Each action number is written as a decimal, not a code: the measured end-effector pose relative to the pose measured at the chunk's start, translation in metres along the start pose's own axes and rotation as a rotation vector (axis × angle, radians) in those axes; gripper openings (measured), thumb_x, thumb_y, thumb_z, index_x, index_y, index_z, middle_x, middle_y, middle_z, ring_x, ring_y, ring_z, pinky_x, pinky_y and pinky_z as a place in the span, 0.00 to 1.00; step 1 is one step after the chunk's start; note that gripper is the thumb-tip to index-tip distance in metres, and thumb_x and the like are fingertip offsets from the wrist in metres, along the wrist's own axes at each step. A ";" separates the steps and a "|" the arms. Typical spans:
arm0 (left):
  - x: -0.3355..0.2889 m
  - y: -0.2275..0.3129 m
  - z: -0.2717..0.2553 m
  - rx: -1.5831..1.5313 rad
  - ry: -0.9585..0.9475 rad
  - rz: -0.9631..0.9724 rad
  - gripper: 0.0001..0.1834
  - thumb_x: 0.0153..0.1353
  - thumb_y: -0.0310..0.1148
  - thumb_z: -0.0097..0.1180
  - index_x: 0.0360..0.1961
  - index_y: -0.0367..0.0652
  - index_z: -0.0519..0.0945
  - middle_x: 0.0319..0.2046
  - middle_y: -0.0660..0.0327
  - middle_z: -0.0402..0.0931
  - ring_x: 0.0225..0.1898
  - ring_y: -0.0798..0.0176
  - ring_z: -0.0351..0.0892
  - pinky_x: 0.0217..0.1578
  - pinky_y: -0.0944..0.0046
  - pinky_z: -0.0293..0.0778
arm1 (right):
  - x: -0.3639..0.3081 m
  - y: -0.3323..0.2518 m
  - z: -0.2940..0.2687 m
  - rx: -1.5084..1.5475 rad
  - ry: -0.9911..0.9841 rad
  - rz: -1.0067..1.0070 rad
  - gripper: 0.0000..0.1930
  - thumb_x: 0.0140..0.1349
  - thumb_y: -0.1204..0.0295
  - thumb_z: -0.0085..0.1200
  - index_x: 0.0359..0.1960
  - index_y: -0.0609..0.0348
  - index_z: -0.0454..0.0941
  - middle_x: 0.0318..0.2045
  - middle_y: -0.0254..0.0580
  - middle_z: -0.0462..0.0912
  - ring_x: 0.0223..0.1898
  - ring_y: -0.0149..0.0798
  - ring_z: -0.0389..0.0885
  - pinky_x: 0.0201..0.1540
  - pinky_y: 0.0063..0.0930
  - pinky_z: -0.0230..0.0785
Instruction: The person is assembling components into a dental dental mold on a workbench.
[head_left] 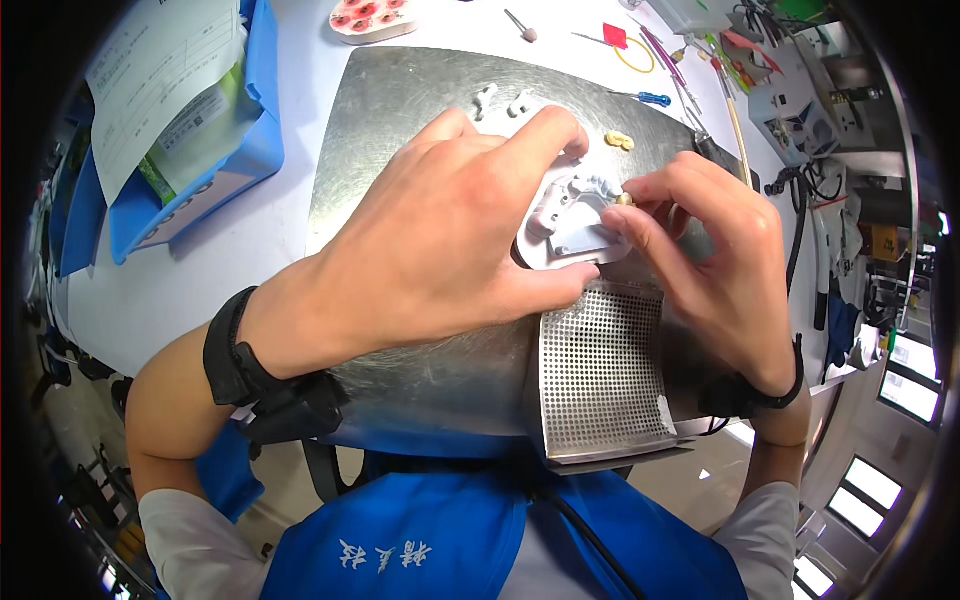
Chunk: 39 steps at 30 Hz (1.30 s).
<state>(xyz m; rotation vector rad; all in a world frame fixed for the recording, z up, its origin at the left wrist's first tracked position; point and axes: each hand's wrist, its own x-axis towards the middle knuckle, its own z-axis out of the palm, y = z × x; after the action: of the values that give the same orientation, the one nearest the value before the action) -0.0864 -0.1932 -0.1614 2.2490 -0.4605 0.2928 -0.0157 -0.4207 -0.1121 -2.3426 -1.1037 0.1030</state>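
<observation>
A white dental model [585,240] with a row of teeth rests just above the metal sheet [385,120]. My left hand [430,225] is closed around its left side, thumb at the near edge and fingers over the far side. Between the thumb and fingertips of my right hand [725,235] is a small gold-coloured tooth crown [625,199], held against the model's right end. Beyond the model lies a yellowish tooth piece [620,141]. Two small whitish pieces, one a loose tooth piece [486,98], sit past my left knuckles.
A perforated metal plate [605,375] slopes at the table's near edge. On the left stands a blue bin [265,95] with papers. A tray with red spots [370,18], a blue-handled tool [655,99] and a small box [792,120] line the back and right.
</observation>
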 end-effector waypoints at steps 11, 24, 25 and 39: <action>0.004 -0.007 0.005 0.138 0.041 -0.038 0.31 0.51 0.46 0.78 0.55 0.45 0.84 0.23 0.61 0.75 0.26 0.57 0.67 0.40 0.57 0.67 | 0.009 0.003 0.021 -0.104 0.113 -0.109 0.07 0.69 0.76 0.65 0.39 0.64 0.78 0.31 0.47 0.80 0.29 0.48 0.82 0.31 0.39 0.73; 0.004 -0.010 0.009 0.215 0.039 -0.038 0.25 0.55 0.49 0.74 0.47 0.46 0.82 0.28 0.56 0.85 0.30 0.47 0.83 0.41 0.54 0.70 | 0.015 -0.004 0.014 -0.268 0.099 -0.114 0.08 0.68 0.74 0.66 0.34 0.62 0.78 0.29 0.48 0.82 0.29 0.53 0.84 0.32 0.42 0.75; 0.004 -0.010 0.010 0.227 0.047 -0.034 0.25 0.55 0.49 0.74 0.46 0.46 0.81 0.27 0.56 0.84 0.30 0.46 0.83 0.40 0.54 0.70 | 0.016 -0.005 0.014 -0.271 0.097 -0.112 0.08 0.68 0.74 0.66 0.34 0.62 0.78 0.29 0.48 0.82 0.29 0.53 0.84 0.32 0.42 0.75; 0.012 -0.017 0.022 0.116 0.278 0.124 0.25 0.50 0.41 0.76 0.46 0.39 0.82 0.38 0.52 0.80 0.44 0.47 0.80 0.48 0.49 0.73 | 0.018 -0.003 0.001 -0.132 -0.041 -0.067 0.10 0.65 0.78 0.68 0.46 0.67 0.85 0.32 0.43 0.85 0.28 0.36 0.80 0.36 0.28 0.74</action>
<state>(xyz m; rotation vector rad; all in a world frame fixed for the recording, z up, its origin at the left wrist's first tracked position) -0.0675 -0.2028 -0.1830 2.2494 -0.4436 0.7026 -0.0062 -0.4056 -0.1082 -2.4261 -1.2421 0.0552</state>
